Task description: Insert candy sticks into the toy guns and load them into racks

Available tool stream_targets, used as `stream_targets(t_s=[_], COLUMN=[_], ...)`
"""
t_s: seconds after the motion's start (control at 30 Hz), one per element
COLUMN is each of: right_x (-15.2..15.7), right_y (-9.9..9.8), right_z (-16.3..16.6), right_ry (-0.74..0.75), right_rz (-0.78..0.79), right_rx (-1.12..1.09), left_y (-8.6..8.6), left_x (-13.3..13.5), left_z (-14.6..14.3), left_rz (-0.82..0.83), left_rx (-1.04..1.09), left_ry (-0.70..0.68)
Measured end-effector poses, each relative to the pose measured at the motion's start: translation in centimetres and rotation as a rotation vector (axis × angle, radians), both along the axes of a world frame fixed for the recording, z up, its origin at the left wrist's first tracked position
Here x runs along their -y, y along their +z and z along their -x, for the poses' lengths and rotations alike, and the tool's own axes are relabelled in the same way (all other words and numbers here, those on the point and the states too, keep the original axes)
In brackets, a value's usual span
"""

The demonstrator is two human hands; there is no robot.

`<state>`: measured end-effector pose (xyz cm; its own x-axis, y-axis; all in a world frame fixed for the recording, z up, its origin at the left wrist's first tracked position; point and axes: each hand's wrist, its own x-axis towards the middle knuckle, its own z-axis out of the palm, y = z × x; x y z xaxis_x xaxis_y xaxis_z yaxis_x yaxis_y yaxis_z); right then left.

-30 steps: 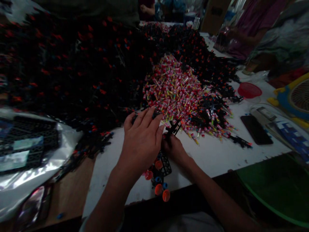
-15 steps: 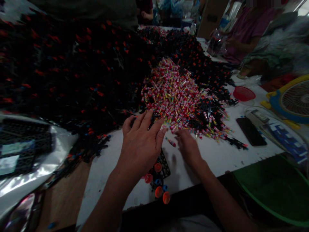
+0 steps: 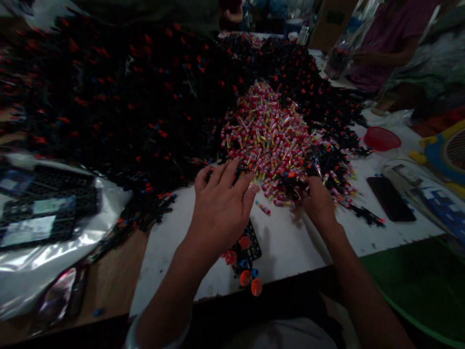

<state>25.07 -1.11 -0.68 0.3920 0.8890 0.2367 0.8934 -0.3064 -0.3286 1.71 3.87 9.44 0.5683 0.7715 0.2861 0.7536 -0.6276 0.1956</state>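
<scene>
Heap of pink tubes (image 3: 269,133), white tabletop (image 3: 290,247).
Left hand (image 3: 222,208): palm down, fingers spread, perforated black piece (image 3: 256,248) partly beneath; grip hidden. Right hand (image 3: 320,206): curled at heap's near edge; cannot tell whether grasping.

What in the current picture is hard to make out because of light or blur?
In the head view, the dim light swallows detail in the black pile; in the head view, glare whitens parts of the silvery bag; also in the head view, the right hand looks slightly soft.
</scene>
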Motion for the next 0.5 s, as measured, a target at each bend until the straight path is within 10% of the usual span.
stream_targets(t_s=[0.27, 0.5], right_x=[1.5, 2.9], right_y=[-0.1, -0.6], right_z=[6.3, 5.3], right_ry=[0.223, 0.305], right_rz=[0.175, 0.276], right_rx=[-0.121, -0.13], left_y=[-0.2, -0.1], left_x=[-0.2, -0.1], left_z=[-0.1, -0.1], left_rz=[-0.013, -0.008], left_rx=[-0.001, -0.002], left_ry=[-0.006, -0.004])
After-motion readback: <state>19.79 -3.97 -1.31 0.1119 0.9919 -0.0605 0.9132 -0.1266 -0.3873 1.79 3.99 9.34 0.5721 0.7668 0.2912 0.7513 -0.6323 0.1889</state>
